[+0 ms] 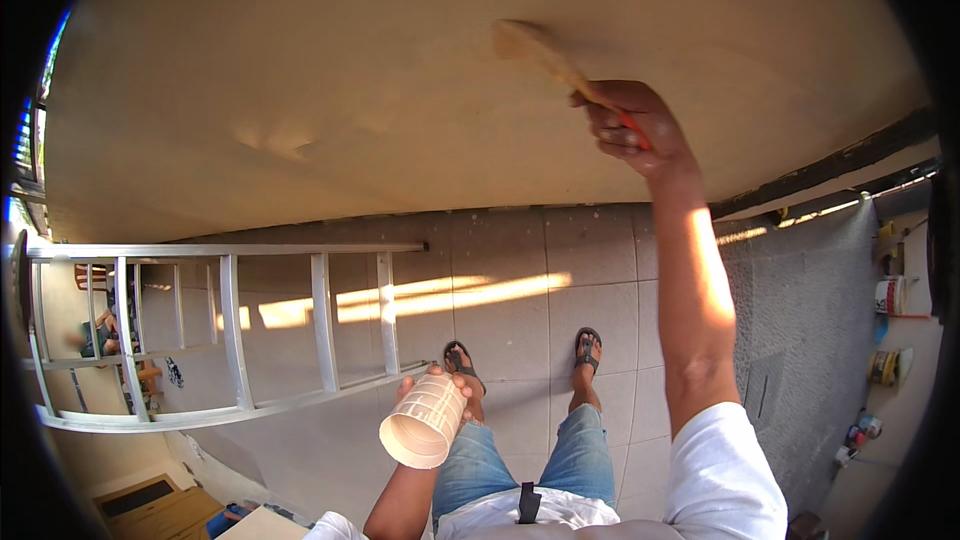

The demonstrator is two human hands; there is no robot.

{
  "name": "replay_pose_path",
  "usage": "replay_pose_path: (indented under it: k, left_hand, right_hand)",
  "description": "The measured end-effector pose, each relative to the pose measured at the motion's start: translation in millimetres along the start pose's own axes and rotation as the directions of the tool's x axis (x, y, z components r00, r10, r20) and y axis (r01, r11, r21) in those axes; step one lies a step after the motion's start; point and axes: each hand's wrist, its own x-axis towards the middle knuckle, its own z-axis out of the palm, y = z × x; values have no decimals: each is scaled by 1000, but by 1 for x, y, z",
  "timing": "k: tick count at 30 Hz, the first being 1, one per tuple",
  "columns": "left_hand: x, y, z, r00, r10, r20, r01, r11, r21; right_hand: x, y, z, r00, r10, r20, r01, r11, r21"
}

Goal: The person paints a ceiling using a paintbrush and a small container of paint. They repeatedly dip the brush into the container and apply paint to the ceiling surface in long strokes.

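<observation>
Plain tan wall (350, 70) filled the upper part of our view; below it we saw a floor of pale square tiles (600, 245), crossed by bright strips of sunlight (450, 296); on our right showed a stretch of rough grey surface (800, 290); on our left an aluminium ladder (233, 325) reached from the rim of the view to near our left foot (462, 366); we wore a white shirt (725, 480), blue denim shorts (577, 455) and dark sandals (588, 352), and our feet stood apart on the tiles; our left hand (464, 392) held a cream ribbed container (424, 418) low in front of us, fingers wrapped round its sides and its open mouth tilted toward our body; what lay inside we could not tell; our right hand (632, 125), at the end of an arm (695, 280) stretched up and forward, had its fingers closed round the orange-red handle (637, 132) of a brush (558, 64); the brush slanted up to the left, its bristle end (513, 38) blurred close to the wall; whether they touched we could not tell
</observation>
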Motion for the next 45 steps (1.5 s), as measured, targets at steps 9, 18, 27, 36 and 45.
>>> replay_pose_path:
  k: [9,18,27,36,45]
  left_hand:
    - [28,-37,9,995,-95,-30,95,995,-6]
    - [20,-12,24,996,-54,-64,54,999,-5]
    - [11,11,24,999,22,-42,-18,996,88]
    - [63,-20,28,994,-107,3,106,983,-149]
    - [118,-27,16,990,-90,107,99,992,-84]
  right_hand:
    - [-155,-22,-105,751,-453,-481,588,789,176]
    - [41,90,88,668,-314,-675,226,949,-218]
    - [19,80,94,961,150,-232,-126,985,115]
    - [-192,30,-36,711,-348,-611,7,872,-489]
    - [-244,39,96,779,-339,-527,54,874,-483]
